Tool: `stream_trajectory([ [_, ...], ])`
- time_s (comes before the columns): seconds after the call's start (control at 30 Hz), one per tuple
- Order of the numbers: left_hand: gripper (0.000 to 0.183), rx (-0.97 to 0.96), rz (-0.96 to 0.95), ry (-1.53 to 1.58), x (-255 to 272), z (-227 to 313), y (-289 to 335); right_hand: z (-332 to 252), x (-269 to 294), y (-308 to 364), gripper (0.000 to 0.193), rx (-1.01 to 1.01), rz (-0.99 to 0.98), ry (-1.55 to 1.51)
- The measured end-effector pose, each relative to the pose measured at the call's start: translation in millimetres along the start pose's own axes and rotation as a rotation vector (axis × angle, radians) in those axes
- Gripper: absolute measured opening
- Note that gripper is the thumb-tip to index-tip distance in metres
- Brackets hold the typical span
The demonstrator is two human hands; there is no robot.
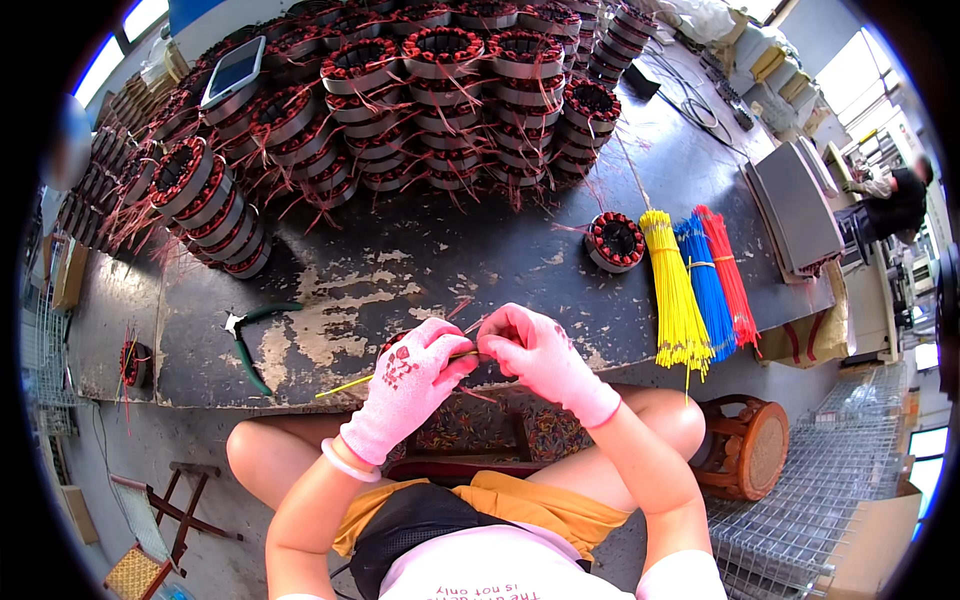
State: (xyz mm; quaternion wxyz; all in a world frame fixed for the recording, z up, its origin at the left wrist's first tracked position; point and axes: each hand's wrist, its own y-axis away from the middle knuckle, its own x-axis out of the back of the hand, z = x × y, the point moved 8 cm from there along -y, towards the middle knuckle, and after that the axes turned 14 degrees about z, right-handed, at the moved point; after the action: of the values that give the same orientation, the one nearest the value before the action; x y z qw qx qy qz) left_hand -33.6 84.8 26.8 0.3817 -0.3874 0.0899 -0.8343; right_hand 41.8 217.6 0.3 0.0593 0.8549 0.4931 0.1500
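Note:
Both my hands wear pink gloves and meet at the near edge of a worn dark worktable (420, 270). My left hand (405, 385) pinches a thin yellow sleeve (345, 386) that sticks out to the left. My right hand (540, 355) grips the same sleeve and a copper wire end beside it. A wound motor stator (395, 345) lies mostly hidden under my hands, with reddish wire ends poking out above them.
A big heap of wound stators (400, 90) fills the far side, with a phone (233, 70) on top. One single stator (614, 241) sits by bundles of yellow (675, 295), blue (706, 290) and red (730, 280) sleeves. Green-handled pliers (250, 340) lie left. A wooden stool (745, 445) stands right.

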Motion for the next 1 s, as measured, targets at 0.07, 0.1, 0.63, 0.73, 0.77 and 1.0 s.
stream_trajectory([
  [0.07,0.015,-0.024,0.008,0.000,-3,2,0,21,-3,-4,0.017,-0.160,-0.049,-0.168],
  [0.1,0.014,-0.047,0.018,-0.014,-4,4,-1,32,-7,-9,0.016,-0.219,-0.066,-0.272],
  [0.63,0.014,0.003,-0.048,-0.028,-9,-5,0,-14,-9,41,0.042,1.067,0.336,0.878],
  [0.73,0.015,0.001,-0.033,-0.033,-9,-6,0,-18,-8,39,0.042,1.110,0.326,0.876],
  [0.77,0.015,0.011,-0.036,-0.030,-10,-6,0,-19,-7,39,0.043,1.119,0.323,0.871],
  [1.0,0.016,0.039,-0.032,-0.022,-9,-9,1,-21,-6,37,0.038,1.107,0.295,0.847],
])
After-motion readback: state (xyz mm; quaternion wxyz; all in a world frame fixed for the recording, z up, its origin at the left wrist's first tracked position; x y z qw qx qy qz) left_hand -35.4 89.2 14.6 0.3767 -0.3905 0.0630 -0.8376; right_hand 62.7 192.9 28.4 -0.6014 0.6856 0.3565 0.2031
